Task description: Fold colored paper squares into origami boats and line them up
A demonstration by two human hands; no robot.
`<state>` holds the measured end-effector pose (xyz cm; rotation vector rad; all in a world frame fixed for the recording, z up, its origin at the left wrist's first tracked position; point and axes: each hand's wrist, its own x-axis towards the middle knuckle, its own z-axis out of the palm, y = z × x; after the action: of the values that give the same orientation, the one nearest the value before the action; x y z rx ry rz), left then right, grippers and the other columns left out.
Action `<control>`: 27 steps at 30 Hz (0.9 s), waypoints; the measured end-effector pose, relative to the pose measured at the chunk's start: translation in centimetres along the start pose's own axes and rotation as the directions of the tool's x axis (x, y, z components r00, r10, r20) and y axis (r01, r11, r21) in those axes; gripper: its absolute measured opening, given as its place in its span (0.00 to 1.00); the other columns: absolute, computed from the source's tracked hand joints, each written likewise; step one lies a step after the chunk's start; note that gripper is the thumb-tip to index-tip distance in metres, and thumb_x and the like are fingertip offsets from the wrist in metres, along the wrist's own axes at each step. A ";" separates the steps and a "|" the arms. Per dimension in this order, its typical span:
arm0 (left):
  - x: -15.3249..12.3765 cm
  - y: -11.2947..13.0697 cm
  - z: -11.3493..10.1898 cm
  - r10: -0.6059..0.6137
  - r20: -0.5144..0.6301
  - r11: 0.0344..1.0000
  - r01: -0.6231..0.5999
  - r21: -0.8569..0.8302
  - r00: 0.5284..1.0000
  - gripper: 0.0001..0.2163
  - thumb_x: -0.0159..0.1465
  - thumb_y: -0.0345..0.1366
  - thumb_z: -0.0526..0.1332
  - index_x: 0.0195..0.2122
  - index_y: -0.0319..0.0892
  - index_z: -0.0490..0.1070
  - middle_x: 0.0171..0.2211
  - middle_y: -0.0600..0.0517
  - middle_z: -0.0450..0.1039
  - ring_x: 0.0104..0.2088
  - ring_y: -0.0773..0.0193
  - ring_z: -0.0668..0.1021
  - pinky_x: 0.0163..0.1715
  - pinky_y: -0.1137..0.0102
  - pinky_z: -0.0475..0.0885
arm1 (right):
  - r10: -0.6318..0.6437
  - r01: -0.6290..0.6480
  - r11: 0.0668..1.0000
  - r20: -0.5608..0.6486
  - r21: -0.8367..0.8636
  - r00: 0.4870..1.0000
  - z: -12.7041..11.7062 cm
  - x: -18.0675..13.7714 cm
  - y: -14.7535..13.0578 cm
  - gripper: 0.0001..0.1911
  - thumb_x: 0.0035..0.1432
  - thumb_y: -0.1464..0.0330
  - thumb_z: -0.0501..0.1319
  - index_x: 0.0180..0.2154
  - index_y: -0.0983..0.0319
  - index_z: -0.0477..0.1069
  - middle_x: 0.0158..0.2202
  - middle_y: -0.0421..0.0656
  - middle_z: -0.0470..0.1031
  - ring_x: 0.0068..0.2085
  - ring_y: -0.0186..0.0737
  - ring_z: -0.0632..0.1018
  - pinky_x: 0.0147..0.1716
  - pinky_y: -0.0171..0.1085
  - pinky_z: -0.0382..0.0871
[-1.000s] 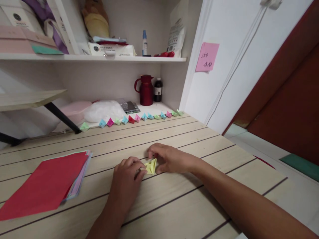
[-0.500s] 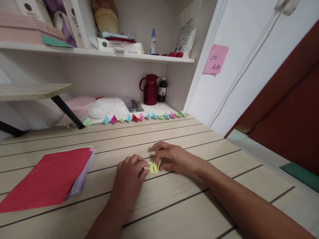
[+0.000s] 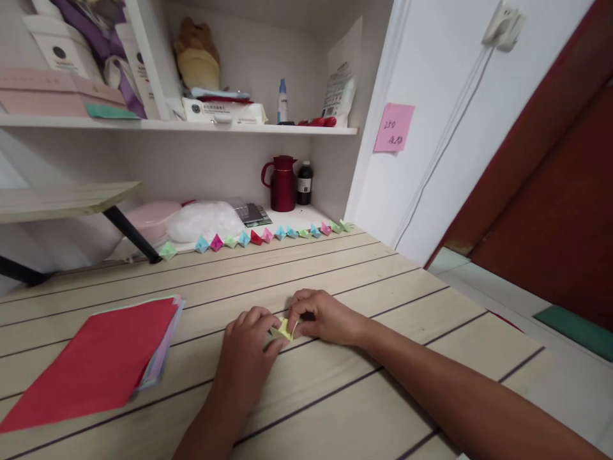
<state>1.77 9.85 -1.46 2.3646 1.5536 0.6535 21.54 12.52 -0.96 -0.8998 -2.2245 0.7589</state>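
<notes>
A small folded piece of yellow paper [image 3: 285,329] sits between my two hands, just over the wooden tabletop [image 3: 306,409]. My left hand [image 3: 251,342] pinches its left end between thumb and fingers. On the other side, my right hand [image 3: 325,317] grips the right edge with thumb and bent fingers. The fingertips hide part of the folds. Along the table's back edge runs a row of small folded paper boats in several colours, among them a red one [image 3: 255,237] and a magenta one [image 3: 216,242].
A stack of coloured paper with a red sheet [image 3: 96,364] on top lies at the left. Behind it stands a small raised shelf [image 3: 67,199] on black legs. A dark red jug [image 3: 282,184] and a dark bottle [image 3: 304,183] stand in the cabinet.
My right hand's fingers have closed in on the yellow paper's right side, and the paper has tilted. My left hand keeps its pinch. The whole view has shifted slightly.
</notes>
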 end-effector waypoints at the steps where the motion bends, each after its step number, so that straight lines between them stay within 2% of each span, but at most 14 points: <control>1: 0.0 0.0 0.0 0.002 -0.004 1.000 -0.002 0.002 1.000 0.05 0.57 0.31 0.64 0.35 0.47 0.73 0.41 0.54 0.74 0.45 0.57 0.74 0.45 0.60 0.62 | 0.014 -0.014 1.000 -0.015 -0.001 1.000 0.1 0.0 0.0 0.02 0.52 0.72 0.69 0.32 0.62 0.78 0.34 0.41 0.74 0.38 0.36 0.75 0.40 0.33 0.68; 5: -0.1 0.1 0.1 0.020 -0.026 1.000 -0.019 0.011 0.999 0.05 0.57 0.33 0.65 0.35 0.47 0.73 0.41 0.54 0.74 0.45 0.56 0.73 0.45 0.59 0.61 | 0.079 -0.079 0.997 -0.045 0.004 0.996 0.2 0.1 0.0 0.03 0.52 0.71 0.69 0.31 0.63 0.76 0.34 0.42 0.75 0.36 0.36 0.75 0.37 0.33 0.68; 9: -0.1 0.1 0.1 0.019 -0.042 1.000 -0.018 0.026 0.999 0.04 0.61 0.31 0.60 0.33 0.46 0.73 0.40 0.53 0.74 0.44 0.57 0.73 0.43 0.60 0.62 | 0.087 -0.087 0.996 -0.051 0.004 0.995 0.3 0.1 0.1 0.04 0.51 0.73 0.69 0.31 0.62 0.75 0.33 0.41 0.75 0.34 0.36 0.74 0.35 0.33 0.67; 14: -0.1 0.1 0.2 0.044 -0.045 0.998 -0.043 0.039 0.998 0.08 0.64 0.31 0.57 0.29 0.45 0.73 0.38 0.53 0.75 0.41 0.58 0.73 0.41 0.61 0.63 | 0.009 -0.015 0.998 -0.105 -0.057 0.994 0.5 0.1 0.5 0.08 0.47 0.72 0.72 0.27 0.61 0.74 0.42 0.43 0.76 0.46 0.41 0.75 0.47 0.39 0.65; 16: -0.2 0.0 0.2 0.054 -0.048 0.998 -0.052 0.046 0.997 0.08 0.64 0.31 0.57 0.29 0.45 0.73 0.38 0.53 0.75 0.41 0.58 0.74 0.41 0.61 0.64 | 0.009 -0.022 0.992 -0.106 -0.125 0.994 0.5 0.2 0.8 0.11 0.45 0.70 0.74 0.26 0.60 0.72 0.39 0.41 0.77 0.45 0.42 0.75 0.49 0.41 0.63; 19: -0.3 -0.1 0.3 0.059 -0.052 0.997 -0.057 0.043 0.997 0.07 0.63 0.30 0.58 0.29 0.46 0.73 0.39 0.53 0.76 0.41 0.57 0.75 0.42 0.60 0.64 | 0.038 -0.055 0.983 -0.101 -0.173 0.994 0.5 0.2 0.9 0.14 0.43 0.67 0.75 0.26 0.60 0.70 0.31 0.38 0.77 0.39 0.40 0.75 0.45 0.40 0.63; 22: -0.3 -0.2 0.4 0.052 -0.076 0.998 -0.050 0.032 0.996 0.08 0.63 0.30 0.59 0.28 0.46 0.73 0.45 0.52 0.77 0.45 0.56 0.76 0.45 0.59 0.64 | 0.090 -0.108 0.985 -0.132 -0.137 0.987 0.5 0.1 0.7 0.14 0.42 0.69 0.74 0.26 0.60 0.69 0.30 0.38 0.77 0.38 0.40 0.74 0.40 0.37 0.63; 25: -0.3 -0.2 0.5 0.054 -0.094 0.998 -0.050 0.040 0.994 0.09 0.63 0.29 0.58 0.27 0.45 0.73 0.50 0.50 0.76 0.52 0.54 0.74 0.49 0.56 0.62 | 0.089 -0.098 0.993 -0.142 -0.063 0.986 0.6 0.1 0.3 0.14 0.43 0.71 0.74 0.25 0.60 0.67 0.35 0.39 0.79 0.40 0.40 0.75 0.42 0.37 0.64; 27: -0.4 -0.1 0.5 0.062 -0.107 0.997 -0.057 0.047 0.992 0.08 0.63 0.30 0.59 0.28 0.46 0.73 0.48 0.51 0.77 0.51 0.54 0.75 0.49 0.56 0.62 | 0.068 -0.073 0.997 -0.135 -0.038 0.989 0.5 0.1 0.1 0.15 0.44 0.72 0.73 0.24 0.61 0.66 0.37 0.39 0.79 0.41 0.40 0.76 0.44 0.38 0.63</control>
<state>1.80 9.60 -2.05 2.4538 1.5619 0.7810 21.15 12.48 -1.36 -1.0246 -2.1084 0.6654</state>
